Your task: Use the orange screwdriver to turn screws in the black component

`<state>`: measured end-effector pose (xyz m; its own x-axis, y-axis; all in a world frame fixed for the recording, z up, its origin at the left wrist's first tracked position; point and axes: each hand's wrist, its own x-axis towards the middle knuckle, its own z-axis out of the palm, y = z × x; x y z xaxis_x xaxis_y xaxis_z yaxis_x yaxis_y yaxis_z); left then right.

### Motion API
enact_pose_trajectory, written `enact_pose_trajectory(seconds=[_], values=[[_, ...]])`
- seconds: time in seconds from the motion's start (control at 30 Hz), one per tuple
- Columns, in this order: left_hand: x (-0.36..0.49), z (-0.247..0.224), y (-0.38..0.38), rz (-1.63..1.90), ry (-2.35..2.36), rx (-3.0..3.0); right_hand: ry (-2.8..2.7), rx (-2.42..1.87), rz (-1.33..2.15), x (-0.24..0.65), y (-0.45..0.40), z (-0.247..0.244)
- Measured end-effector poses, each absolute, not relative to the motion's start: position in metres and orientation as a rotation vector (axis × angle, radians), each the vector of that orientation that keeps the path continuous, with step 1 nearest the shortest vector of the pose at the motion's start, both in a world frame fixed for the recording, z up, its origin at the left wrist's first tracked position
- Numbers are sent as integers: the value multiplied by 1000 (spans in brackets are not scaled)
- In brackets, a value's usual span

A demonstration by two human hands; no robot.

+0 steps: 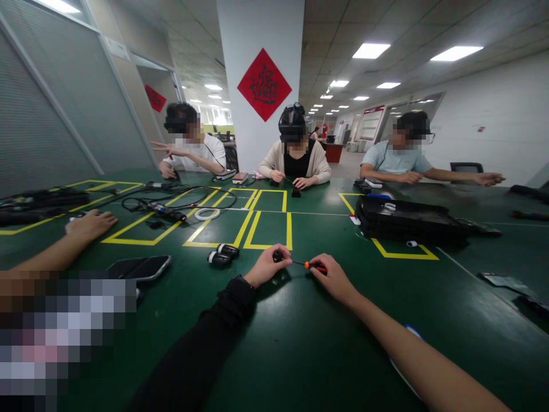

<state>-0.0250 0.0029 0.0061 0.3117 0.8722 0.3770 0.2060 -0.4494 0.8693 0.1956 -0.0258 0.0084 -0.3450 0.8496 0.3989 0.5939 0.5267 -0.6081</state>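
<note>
Just above the green table (pixel 274 355), my left hand (pixel 266 266) pinches a small round black part (pixel 278 256) between thumb and fingers. My right hand (pixel 333 277) is closed on the orange and black handle of a screwdriver (pixel 316 267). Its thin shaft points left at the black part; whether the tip touches it cannot be made out. Two small black objects with white bands (pixel 219 258) lie on the table to the left of my left hand.
A phone (pixel 143 268) and another person's hand (pixel 91 224) are at the left. Black cables (pixel 171 213) and a white ring (pixel 207 214) lie beyond. A black case (pixel 407 219) stands right. Three people sit across the table.
</note>
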Motion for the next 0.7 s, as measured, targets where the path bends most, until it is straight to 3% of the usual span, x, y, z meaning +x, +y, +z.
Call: enact_pose_trajectory(seconds=[0.7], values=[[-24,5,2,1180,981,1823,-2078,-1185,475,193,-26,8]])
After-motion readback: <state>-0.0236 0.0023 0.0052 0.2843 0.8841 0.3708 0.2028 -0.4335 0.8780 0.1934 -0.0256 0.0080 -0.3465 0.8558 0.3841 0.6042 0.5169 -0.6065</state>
